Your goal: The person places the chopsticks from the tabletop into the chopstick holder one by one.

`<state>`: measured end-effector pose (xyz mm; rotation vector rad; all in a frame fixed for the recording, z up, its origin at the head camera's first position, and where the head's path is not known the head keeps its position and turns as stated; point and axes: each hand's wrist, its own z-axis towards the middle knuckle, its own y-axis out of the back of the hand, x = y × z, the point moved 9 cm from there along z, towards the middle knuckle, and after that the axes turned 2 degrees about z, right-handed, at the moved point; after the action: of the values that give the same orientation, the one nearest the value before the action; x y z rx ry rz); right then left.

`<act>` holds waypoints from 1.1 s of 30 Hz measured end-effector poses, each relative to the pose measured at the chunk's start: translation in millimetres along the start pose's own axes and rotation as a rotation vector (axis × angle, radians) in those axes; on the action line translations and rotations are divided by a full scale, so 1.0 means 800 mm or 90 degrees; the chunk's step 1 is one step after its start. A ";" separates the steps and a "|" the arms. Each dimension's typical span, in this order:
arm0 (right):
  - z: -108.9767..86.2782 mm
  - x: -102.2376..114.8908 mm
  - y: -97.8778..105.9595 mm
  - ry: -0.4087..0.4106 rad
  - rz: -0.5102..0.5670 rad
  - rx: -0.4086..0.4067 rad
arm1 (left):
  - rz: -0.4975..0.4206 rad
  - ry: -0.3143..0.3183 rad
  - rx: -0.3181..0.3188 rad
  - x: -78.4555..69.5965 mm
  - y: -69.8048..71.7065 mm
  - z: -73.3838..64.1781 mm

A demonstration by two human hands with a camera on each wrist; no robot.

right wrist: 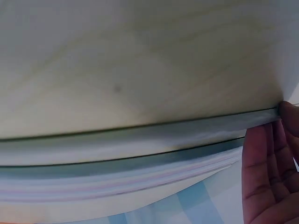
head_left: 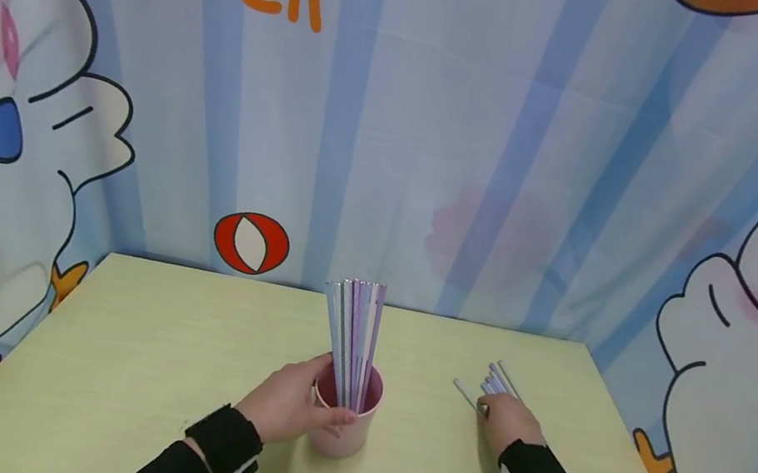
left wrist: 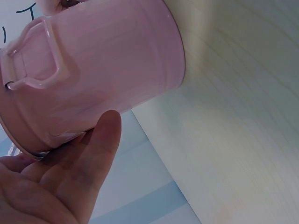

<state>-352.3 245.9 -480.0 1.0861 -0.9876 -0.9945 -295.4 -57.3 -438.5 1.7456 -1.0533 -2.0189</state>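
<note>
A pink cup [head_left: 341, 440] stands upright on the table, holding a bunch of long pale lilac, white and silvery straws [head_left: 354, 334]. My left hand [head_left: 290, 407] grips this cup near its rim, thumb on the near side and fingers around the far left. A small loop handle [left wrist: 57, 51] shows on the cup's wall in the left wrist view. Off to the right, my right hand [head_left: 510, 422] is at a small group of loose straws [head_left: 496, 381] lying on the tabletop. In the right wrist view its thumb and fingers pinch the end of one pale straw [right wrist: 154, 138].
The pale yellow wooden table [head_left: 193, 339] reaches back to a blue-and-white striped curtain [head_left: 414, 124] printed with cartoon ducks. One loose straw [head_left: 464, 392] lies angled a little left of the others. Bare tabletop lies between the cup and the loose straws.
</note>
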 end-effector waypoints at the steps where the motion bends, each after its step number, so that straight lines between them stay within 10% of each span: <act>1: 0.000 0.002 0.000 0.004 -0.002 0.000 | -0.001 0.001 0.000 0.000 0.000 0.000; 16: 0.011 0.026 0.021 0.009 0.054 0.011 | 0.005 0.001 -0.005 -0.001 0.002 -0.001; 33: 0.042 0.091 0.131 -0.004 0.366 -0.070 | -0.011 0.006 -0.005 0.000 0.001 -0.002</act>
<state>-351.5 186.6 -361.9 0.6467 -1.1489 -0.5719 -294.2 -58.7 -438.1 1.7640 -1.0290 -2.0206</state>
